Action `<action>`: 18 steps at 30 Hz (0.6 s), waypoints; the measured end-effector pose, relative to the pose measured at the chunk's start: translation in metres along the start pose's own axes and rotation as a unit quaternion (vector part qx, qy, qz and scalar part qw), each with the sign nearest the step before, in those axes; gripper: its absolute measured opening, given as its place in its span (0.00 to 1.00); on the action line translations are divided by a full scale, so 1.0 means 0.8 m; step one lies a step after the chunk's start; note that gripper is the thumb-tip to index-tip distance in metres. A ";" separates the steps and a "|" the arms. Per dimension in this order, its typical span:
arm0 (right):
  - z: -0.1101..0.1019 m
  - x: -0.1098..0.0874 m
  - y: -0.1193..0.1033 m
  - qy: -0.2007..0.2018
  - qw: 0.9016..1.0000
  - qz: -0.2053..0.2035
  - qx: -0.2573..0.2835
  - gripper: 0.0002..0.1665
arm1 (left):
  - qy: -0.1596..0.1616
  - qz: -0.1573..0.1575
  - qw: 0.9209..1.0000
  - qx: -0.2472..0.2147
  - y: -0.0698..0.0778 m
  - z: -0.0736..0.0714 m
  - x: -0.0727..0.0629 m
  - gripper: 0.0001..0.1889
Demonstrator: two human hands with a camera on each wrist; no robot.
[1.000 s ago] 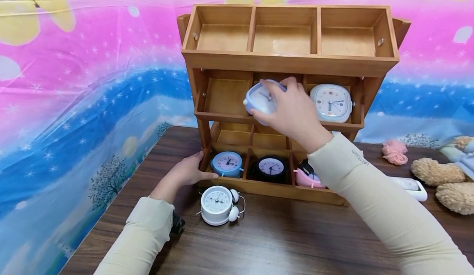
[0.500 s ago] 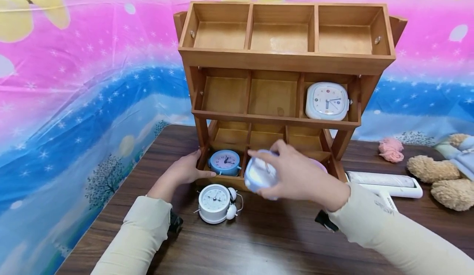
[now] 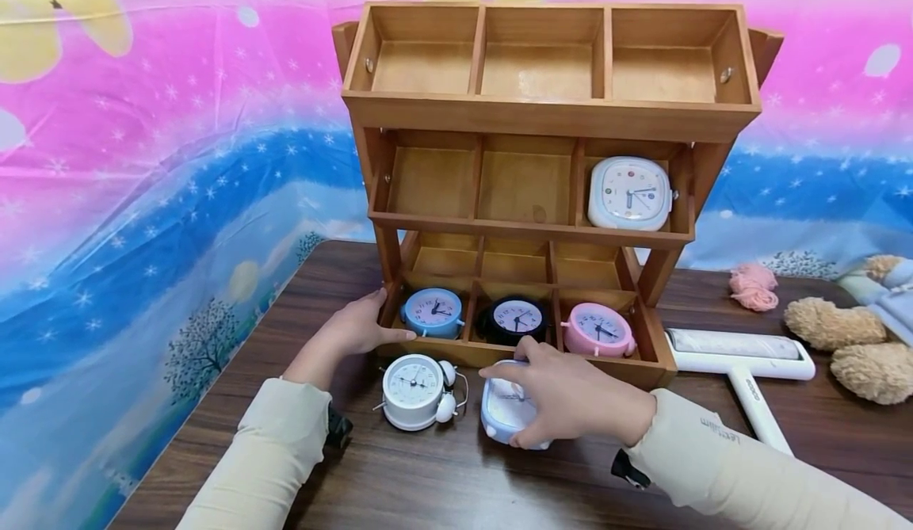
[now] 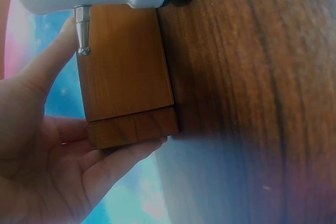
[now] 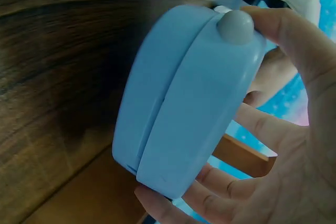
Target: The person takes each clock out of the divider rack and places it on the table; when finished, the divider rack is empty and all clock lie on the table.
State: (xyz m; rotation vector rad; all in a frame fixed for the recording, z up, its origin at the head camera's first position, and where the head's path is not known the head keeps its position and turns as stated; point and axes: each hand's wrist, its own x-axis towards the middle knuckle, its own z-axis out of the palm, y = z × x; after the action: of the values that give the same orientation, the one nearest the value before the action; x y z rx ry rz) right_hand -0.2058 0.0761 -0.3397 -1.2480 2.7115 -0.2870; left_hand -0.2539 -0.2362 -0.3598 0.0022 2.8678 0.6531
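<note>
My right hand grips a light blue, rounded-square alarm clock, its thumb and fingers on opposite edges. The clock is at the tabletop in front of the shelf; its pale blue side with a knob fills the right wrist view, while the hand partly covers its face. My left hand holds the lower left corner of the wooden shelf, thumb at the front and fingers along the end, as the left wrist view shows. Just right of that hand, a white twin-bell alarm clock lies face up on the table.
In the bottom tier sit a blue clock, a black clock and a pink clock. A white clock occupies the middle tier's right compartment. Right of the shelf lie a white roller-headed tool, a pink puff and plush toys.
My right hand has brought the light blue clock down from the middle tier's centre compartment to the tabletop, right of the twin-bell clock. My left hand stays at the shelf corner.
</note>
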 end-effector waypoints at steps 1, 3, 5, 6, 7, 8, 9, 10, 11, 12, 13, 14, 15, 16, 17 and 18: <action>0.002 0.001 0.001 0.002 1.000 0.000 -0.005 0.44 | 0.000 0.000 1.000 0.000 0.000 0.000 0.000 0.52; 0.007 0.002 0.004 0.006 1.000 -0.001 -0.013 0.44 | 0.001 -0.001 1.000 0.000 0.000 0.000 0.000 0.52; 0.012 0.002 0.007 0.007 1.000 -0.001 -0.013 0.43 | 0.001 -0.001 1.000 -0.001 0.000 0.000 0.000 0.53; 0.014 0.003 0.008 0.007 1.000 -0.001 -0.012 0.44 | 0.001 -0.001 1.000 -0.002 0.000 0.000 0.000 0.53; 0.015 0.003 0.009 0.008 1.000 -0.001 -0.011 0.44 | 0.002 -0.001 1.000 -0.002 0.000 -0.001 0.000 0.53; 0.016 0.003 0.010 0.008 1.000 -0.001 -0.008 0.44 | 0.003 -0.001 1.000 -0.002 0.000 -0.001 -0.001 0.53; 0.017 0.003 0.011 0.007 1.000 0.000 -0.004 0.44 | 0.003 -0.001 1.000 -0.002 0.000 -0.001 0.000 0.53; 0.018 0.003 0.011 0.007 1.000 0.000 -0.002 0.44 | 0.004 -0.001 1.000 -0.002 0.000 -0.001 0.000 0.53; 0.019 0.003 0.011 0.008 1.000 0.000 -0.001 0.44 | 0.004 -0.001 1.000 -0.002 -0.001 -0.001 0.000 0.53; 0.019 0.003 0.011 0.008 1.000 -0.001 -0.001 0.45 | 0.004 0.000 1.000 -0.002 -0.001 -0.001 0.000 0.53; 0.019 0.003 0.011 0.007 1.000 0.000 0.000 0.45 | 0.004 0.001 1.000 -0.001 -0.001 0.000 0.000 0.53; 0.019 0.002 0.011 0.005 1.000 0.001 0.001 0.45 | 0.004 0.001 1.000 -0.001 -0.001 0.000 0.000 0.53; 0.019 0.002 0.011 0.004 1.000 0.000 0.000 0.45 | 0.004 0.002 1.000 0.000 -0.002 0.000 0.000 0.53; 0.019 0.001 0.011 0.004 1.000 -0.001 -0.001 0.46 | 0.004 0.001 1.000 0.000 -0.002 0.000 0.000 0.53; 0.018 0.000 0.011 0.005 1.000 -0.003 -0.002 0.46 | 0.004 0.001 1.000 0.001 -0.002 0.001 0.000 0.53; 0.017 -0.001 0.011 0.006 1.000 -0.003 -0.005 0.46 | 0.003 0.001 1.000 0.002 -0.002 0.001 0.000 0.53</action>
State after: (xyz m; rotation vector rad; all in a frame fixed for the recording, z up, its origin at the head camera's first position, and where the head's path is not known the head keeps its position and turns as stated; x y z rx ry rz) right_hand -0.2089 0.0803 -0.3547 -1.2626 2.7224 -0.2829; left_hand -0.2536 -0.2371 -0.3609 0.0031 2.8757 0.6500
